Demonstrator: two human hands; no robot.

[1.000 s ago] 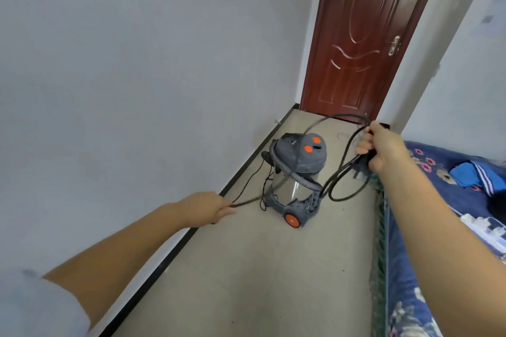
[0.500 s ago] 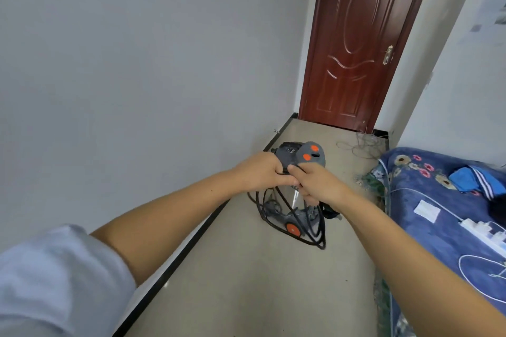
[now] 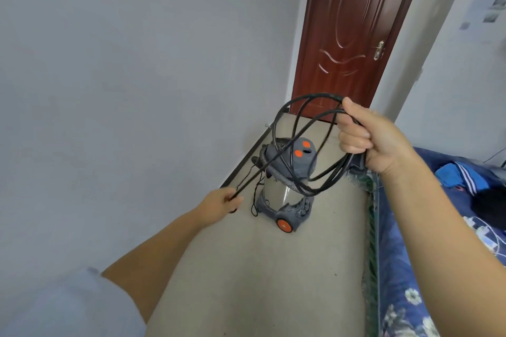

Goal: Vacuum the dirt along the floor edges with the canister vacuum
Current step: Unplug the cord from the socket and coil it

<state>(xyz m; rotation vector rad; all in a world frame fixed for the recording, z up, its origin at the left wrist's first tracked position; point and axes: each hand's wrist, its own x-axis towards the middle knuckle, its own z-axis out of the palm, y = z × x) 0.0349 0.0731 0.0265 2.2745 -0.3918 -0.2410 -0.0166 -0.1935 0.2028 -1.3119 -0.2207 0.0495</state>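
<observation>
Hands point(image 3: 367, 137) on cord point(image 3: 304, 128), vacuum point(image 3: 287, 175) beyond

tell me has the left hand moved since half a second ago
Yes. The left hand was up in front of the vacuum top beside the right hand; now it is lower left, near the baseboard, pinching the cord.

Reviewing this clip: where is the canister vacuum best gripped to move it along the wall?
Probably the grey motor head at the top of the canister vacuum, approached from above: it stands upright on its wheels, and the steel drum below looks smooth and wide.
</observation>
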